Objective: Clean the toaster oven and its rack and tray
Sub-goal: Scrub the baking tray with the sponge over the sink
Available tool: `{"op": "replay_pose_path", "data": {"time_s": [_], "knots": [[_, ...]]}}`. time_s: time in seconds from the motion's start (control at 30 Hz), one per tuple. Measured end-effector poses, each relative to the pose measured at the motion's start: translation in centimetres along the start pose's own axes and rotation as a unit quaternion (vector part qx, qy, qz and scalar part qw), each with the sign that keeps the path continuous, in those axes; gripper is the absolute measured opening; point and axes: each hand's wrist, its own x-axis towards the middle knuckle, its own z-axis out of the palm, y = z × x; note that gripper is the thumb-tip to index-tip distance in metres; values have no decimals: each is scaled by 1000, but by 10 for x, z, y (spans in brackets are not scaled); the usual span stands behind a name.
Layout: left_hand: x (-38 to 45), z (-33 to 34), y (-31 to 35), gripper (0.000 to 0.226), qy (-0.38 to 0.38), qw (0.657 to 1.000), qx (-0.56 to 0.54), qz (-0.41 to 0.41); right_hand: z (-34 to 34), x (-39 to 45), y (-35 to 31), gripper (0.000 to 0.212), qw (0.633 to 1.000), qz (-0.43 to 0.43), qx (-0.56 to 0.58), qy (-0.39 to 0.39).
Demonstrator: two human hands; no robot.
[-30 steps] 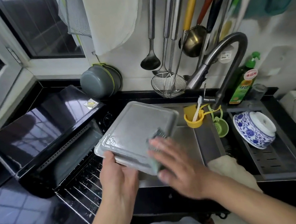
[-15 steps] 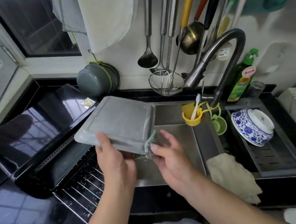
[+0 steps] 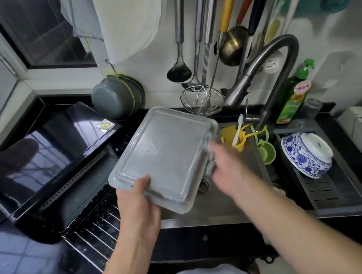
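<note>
Far left: glossy black toaster oven [image 3: 40, 160] on the dark tiled tabletop [image 3: 20, 268], boxy, glass door dropped open, reflective top mirroring the window. Jutting from its mouth, thin chrome wire rack [image 3: 90, 227], parallel bars speckled with droplets. Behind, against the wall, nested grey round bowls with a lime-green rim [image 3: 116, 99], tipped on edge. Centre: shallow rectangular grey metal tray [image 3: 166, 152], rounded corners, raised lip, dull matte surface with a wet, streaky film, held tilted above the stainless steel sink [image 3: 208, 213], underside facing up. Left hand [image 3: 138, 204] at the tray's near corner, thumb curled over the rim, grip closed on the tray. Right hand [image 3: 227, 167] motion-blurred at the tray's right edge, fingers bent against a greyish scrubbing pad [image 3: 210, 160] only partly visible; whether that grip pinches the pad or merely presses it, cannot tell. On the wall above, hanging steel ladles, a wire mesh skimmer [image 3: 201, 99] and a brass-toned ladle [image 3: 232, 45]. Just right of the tray, small yellow plastic cup [image 3: 235, 136] holding a white brush. Dark curved metal faucet [image 3: 279, 66] arching over the sink. Green dish-soap bottle [image 3: 292, 97] upright behind. Far right, blue-and-white patterned porcelain bowl [image 3: 304, 155] upturned, lying tilted in the dark slotted drain rack [image 3: 334, 190].
</note>
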Motion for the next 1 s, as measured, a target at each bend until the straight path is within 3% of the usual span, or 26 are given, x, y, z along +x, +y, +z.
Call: {"op": "replay_pose_path", "data": {"time_s": [0.1, 0.17, 0.43, 0.57, 0.63, 0.7, 0.77, 0.83, 0.87, 0.93, 1.0], "knots": [[4, 4, -3, 37, 38, 999, -30, 1, 2, -48, 57, 23, 994, 63, 2, -89], [7, 4, -5, 34, 39, 999, -24, -4, 0, -53, 68, 23, 992, 72, 7, -107], [5, -9, 7, 51, -42, 997, 66, -20, -11, -6, 22, 25, 1000, 11, -18, 14], [-4, -33, 16, 46, -32, 994, 99, -28, -34, 18, -16, 19, 991, -28, -107, 74], [-5, -44, 16, 45, -17, 994, 107, -22, -49, 20, -27, 28, 986, -66, -118, 95], [-6, -47, 12, 45, -5, 993, 115, -18, -51, 19, -32, 37, 995, -52, -73, 36], [-10, -43, 6, 43, 1, 992, 125, -25, -34, 13, -29, 27, 998, 9, -34, -44], [-15, -37, 0, 40, -5, 991, 128, -41, -18, 15, -17, 25, 991, -1, -128, -43], [-18, -34, -1, 39, -8, 991, 130, -44, -15, 18, -9, 29, 971, -54, -233, -2], [-23, -31, 0, 37, -14, 991, 125, -41, -19, 24, 6, 34, 878, -225, -403, 128], [-27, -29, 3, 35, -26, 993, 113, -31, -25, 21, 18, 32, 751, -401, -523, 52]]}}
